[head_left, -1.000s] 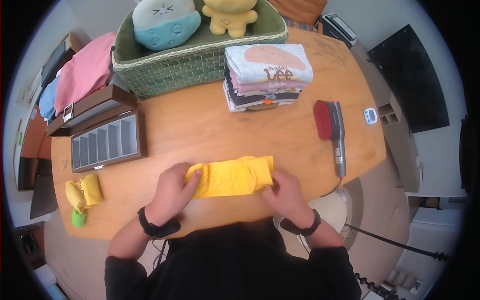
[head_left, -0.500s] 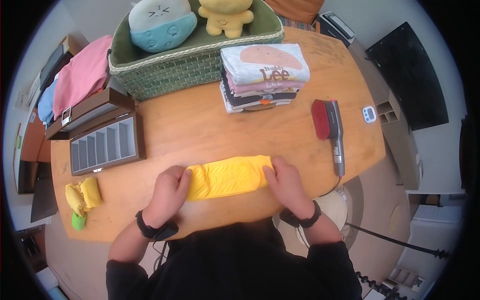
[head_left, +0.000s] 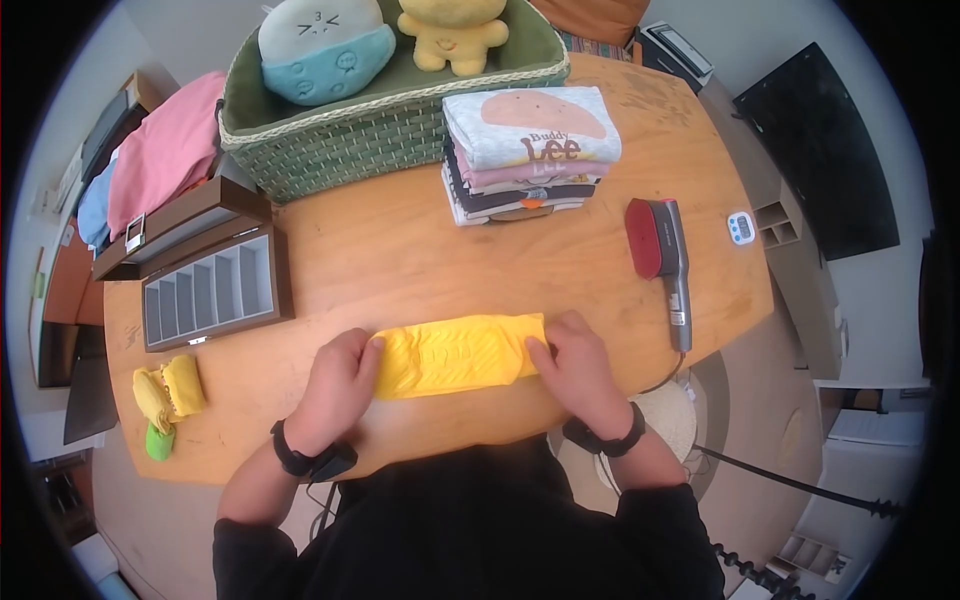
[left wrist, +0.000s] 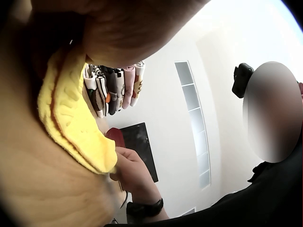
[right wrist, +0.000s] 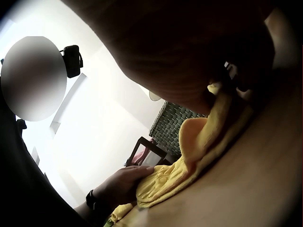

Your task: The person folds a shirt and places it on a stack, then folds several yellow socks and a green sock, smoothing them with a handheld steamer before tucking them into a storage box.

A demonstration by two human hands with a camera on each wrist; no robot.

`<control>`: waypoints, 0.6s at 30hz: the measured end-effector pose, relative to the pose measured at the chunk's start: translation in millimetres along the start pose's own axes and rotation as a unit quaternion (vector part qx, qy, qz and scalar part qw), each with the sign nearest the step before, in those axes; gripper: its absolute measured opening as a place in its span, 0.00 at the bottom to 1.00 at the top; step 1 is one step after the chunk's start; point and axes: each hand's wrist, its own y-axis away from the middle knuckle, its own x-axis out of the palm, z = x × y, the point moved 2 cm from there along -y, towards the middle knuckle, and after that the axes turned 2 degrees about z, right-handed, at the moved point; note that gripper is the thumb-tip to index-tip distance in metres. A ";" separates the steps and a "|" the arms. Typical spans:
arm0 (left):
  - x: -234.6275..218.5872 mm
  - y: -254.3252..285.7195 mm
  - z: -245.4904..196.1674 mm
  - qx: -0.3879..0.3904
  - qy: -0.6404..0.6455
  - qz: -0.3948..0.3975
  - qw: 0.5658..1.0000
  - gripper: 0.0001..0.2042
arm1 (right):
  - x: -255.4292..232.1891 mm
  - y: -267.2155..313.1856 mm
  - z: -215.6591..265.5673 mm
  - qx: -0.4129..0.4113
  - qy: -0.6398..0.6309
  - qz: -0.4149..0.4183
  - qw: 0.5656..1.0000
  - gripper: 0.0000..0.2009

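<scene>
A yellow folded cloth point(head_left: 455, 355) with raised ribbing lies flat near the table's front edge. The left hand point(head_left: 340, 390) pinches its left end, thumb on top. At the other end the right hand point(head_left: 582, 370) grips the cloth the same way, its thumb over the edge. From the left wrist view, the cloth point(left wrist: 75, 123) shows stacked layers, with the right hand point(right wrist: 203, 56) seen dark and close in its own wrist view. The fingers under the cloth are hidden.
Behind stand a green woven basket point(head_left: 350, 155) with plush toys and a stack of folded shirts point(head_left: 530, 150). An open compartment box point(head_left: 215, 285) and small yellow bundles point(head_left: 168, 390) are at left; a red-faced brush point(head_left: 660, 245) and timer point(head_left: 740, 228) at right.
The right hand has shifted its hold, its thumb now on top of the cloth's right end, which lies flatter. The left hand has moved slightly left and holds the left edge.
</scene>
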 end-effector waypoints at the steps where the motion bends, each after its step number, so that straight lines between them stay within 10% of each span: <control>1: 0.0 0.4 1.6 0.000 0.000 -0.001 1.000 0.15 | -1.2 0.1 1.6 0.006 0.004 -0.013 1.000 0.11; 10: -8.7 1.8 1.7 0.039 -0.063 0.025 0.997 0.13 | 1.2 -18.6 -9.8 -0.092 0.004 0.025 0.995 0.26; 18: -21.3 4.5 9.6 0.018 -0.018 0.087 0.996 0.12 | -10.6 -39.5 5.4 -0.079 0.009 0.120 0.990 0.11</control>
